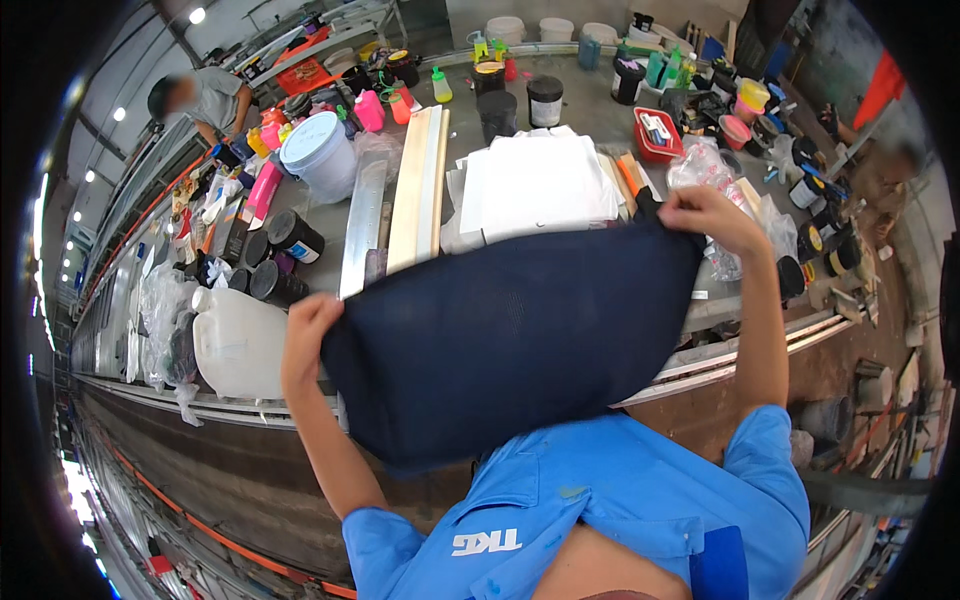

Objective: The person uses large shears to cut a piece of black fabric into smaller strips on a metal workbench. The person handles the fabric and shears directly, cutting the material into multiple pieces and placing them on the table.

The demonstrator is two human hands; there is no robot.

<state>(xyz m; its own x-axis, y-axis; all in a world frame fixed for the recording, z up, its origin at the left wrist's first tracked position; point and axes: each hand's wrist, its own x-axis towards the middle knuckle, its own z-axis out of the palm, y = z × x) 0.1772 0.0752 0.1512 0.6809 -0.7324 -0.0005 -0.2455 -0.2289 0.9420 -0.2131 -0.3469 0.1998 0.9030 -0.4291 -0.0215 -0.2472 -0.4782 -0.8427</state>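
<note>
Here, my left hand [308,325] and right hand [705,215] each pinch a top corner of the dark navy cloth [510,345], fingers closed on the fabric, holding it stretched above the bench edge [250,412]. Risk as I judge it: the hanging hem could drag across the white jug [240,345] or ink pots [290,235] and pick up stains.

A long grey workbench [590,110], crowded with paint pots [545,100], a white bucket [320,155] and a white jerrycan [240,340], ran through the workshop under rows of ceiling lights [197,15], while another worker [205,100] bent over its far end.
</note>
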